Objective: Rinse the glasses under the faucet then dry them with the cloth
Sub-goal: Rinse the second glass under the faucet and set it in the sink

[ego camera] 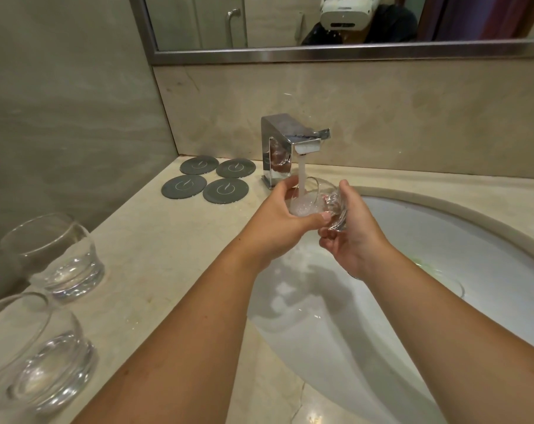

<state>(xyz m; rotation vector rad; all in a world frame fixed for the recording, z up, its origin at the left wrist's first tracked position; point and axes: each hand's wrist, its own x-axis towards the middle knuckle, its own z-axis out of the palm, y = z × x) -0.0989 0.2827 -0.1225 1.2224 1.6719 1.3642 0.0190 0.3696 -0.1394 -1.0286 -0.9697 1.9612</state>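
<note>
One glass is held tilted over the sink, directly beneath the faucet. The running water falls into its mouth and froths inside. The left hand grips the glass on its near-left side, fingers curled behind it and thumb across the front. The right hand holds the thick base, fingers curled beneath. Two further glasses stand upright on the desk at far left, well apart from the sink. Four grey coasters lie flat just left of the faucet.
</note>
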